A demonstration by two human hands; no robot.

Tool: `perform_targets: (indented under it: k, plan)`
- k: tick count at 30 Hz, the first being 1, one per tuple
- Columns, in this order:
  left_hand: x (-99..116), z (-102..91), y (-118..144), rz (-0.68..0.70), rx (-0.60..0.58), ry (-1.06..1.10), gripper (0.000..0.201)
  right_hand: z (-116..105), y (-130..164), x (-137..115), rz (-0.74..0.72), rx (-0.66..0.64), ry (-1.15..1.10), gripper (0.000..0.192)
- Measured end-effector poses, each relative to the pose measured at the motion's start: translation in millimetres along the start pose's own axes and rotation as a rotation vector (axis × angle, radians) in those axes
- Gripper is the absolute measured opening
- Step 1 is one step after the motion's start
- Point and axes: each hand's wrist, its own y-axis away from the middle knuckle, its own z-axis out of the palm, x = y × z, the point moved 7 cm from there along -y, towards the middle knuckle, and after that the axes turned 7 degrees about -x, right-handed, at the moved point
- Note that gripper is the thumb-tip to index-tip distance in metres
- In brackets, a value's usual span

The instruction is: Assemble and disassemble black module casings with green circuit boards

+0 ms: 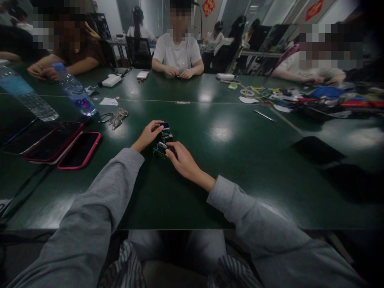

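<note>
In the middle of the green table sits a small electronic assembly [167, 137] of circuit boards and parts. My left hand [149, 135] is closed at its far end, thumb and fingers pinching a little dark-screened module [164, 126]. On the near side, my right hand [185, 161] is closed, its thumb and fingertips at a small pale flat piece [163, 145]. Under that piece lies a green circuit board [158, 152] with bits of blue and yellow. The fingers partly hide the assembly, and its finer parts are too small to make out.
Left of my hands lie phones [80, 150], eyeglasses [119, 118] and two water bottles [73, 90]. A thin metallic tool [264, 115] and a tangle of cables [279, 96] lie to the right. Several people sit across the green table [186, 200].
</note>
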Motion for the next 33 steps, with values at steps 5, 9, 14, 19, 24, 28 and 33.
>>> perform_targets:
  k: [5, 9, 14, 19, 24, 28, 33]
  plan:
    - [3, 0.5, 1, -0.012, 0.005, -0.009, 0.036, 2, 3, -9, -0.09, -0.023, 0.105, 0.045]
    - [5, 1.5, 2, -0.009, 0.008, 0.001, 0.035, 4, 4, -8, -0.11, -0.03, 0.084, 0.044]
    - [4, 1.2, 2, -0.018, 0.005, -0.001, 0.036, 2, 1, -4, -0.065, -0.021, -0.08, 0.04]
    - [1, -0.5, 1, -0.007, 0.01, -0.003, 0.036, 4, -2, 1, 0.005, -0.073, -0.179, 0.034]
    - [2, 0.8, 1, -0.014, 0.002, 0.01, 0.036, 4, -3, 4, 0.019, -0.064, -0.146, 0.031]
    - [4, 1.3, 2, -0.011, 0.006, 0.008, 0.035, 2, -3, 7, 0.013, -0.013, -0.084, 0.028]
    - [5, 1.6, 1, -0.006, 0.008, -0.004, 0.035, 0, -2, 9, 0.049, -0.007, -0.057, 0.03]
